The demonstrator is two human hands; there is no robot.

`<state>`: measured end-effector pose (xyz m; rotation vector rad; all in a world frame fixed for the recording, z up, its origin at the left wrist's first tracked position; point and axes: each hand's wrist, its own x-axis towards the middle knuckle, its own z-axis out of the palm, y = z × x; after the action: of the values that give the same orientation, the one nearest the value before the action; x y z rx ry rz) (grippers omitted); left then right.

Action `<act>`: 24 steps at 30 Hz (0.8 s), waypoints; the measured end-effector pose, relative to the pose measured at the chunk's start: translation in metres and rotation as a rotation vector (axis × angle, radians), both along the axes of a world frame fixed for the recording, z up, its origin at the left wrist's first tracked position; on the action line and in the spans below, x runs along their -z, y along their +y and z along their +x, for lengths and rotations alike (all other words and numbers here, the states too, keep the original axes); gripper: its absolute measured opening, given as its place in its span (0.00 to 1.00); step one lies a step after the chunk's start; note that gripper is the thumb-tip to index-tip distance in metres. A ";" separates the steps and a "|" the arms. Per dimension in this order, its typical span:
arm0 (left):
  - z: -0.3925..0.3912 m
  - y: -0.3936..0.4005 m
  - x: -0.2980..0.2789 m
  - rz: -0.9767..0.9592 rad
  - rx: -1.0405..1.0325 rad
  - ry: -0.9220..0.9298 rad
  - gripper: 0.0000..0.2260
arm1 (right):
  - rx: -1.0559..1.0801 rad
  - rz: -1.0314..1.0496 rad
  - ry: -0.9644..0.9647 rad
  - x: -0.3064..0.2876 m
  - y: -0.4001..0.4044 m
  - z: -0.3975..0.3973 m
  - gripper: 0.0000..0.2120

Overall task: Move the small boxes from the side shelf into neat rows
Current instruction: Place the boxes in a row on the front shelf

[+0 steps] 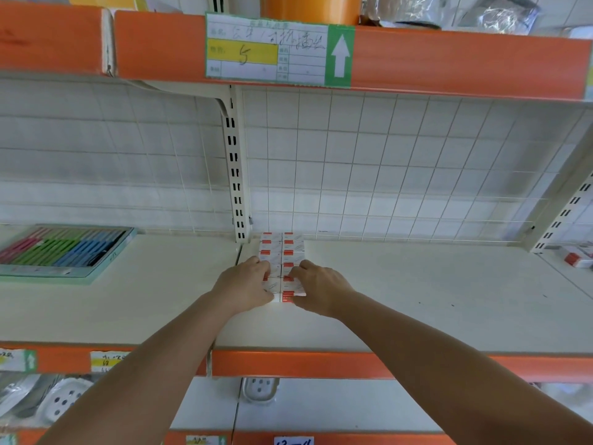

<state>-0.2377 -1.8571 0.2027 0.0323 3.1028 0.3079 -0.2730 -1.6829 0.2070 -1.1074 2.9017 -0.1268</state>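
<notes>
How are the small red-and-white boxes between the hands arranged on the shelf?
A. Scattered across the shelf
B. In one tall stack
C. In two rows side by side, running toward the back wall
C: the small boxes form two adjoining rows running back to the wire grid wall, with the left hand and right hand at their near end.

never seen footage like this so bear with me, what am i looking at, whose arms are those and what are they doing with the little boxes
There is no machine here. One wide camera on a person's head looks forward and down, so the two bare arms are the wearer's own.

They reach onto a white shelf in a shop rack. Small red and white boxes stand there in two rows running back toward the wire grid. The left hand and the right hand hold the nearest boxes from either side, fingers curled on them, as if squaring up the rows.

On the left lies a tray of coloured pens. Far right, a few more small boxes lie on the next shelf.
</notes>
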 end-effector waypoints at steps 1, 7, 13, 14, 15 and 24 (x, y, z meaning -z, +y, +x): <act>0.000 0.001 -0.004 -0.019 0.000 0.015 0.16 | 0.008 0.002 0.001 -0.002 0.004 0.000 0.25; -0.003 0.016 -0.020 -0.035 0.048 0.080 0.14 | 0.106 0.004 -0.003 -0.012 0.028 -0.001 0.27; -0.018 0.045 -0.026 -0.041 0.143 0.099 0.14 | 0.199 -0.020 0.014 -0.020 0.055 0.001 0.24; -0.020 0.053 -0.026 -0.038 0.158 0.095 0.14 | 0.216 -0.025 0.015 -0.022 0.061 0.002 0.24; -0.022 0.061 -0.028 -0.038 0.174 0.096 0.15 | 0.234 -0.029 0.018 -0.023 0.067 0.003 0.24; -0.039 0.126 -0.032 -0.033 0.308 0.055 0.15 | 0.373 -0.025 0.030 -0.029 0.134 0.007 0.23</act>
<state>-0.2771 -1.7308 0.2347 0.5189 3.0891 0.2493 -0.2659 -1.5488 0.2361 -0.5621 3.1066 -0.1554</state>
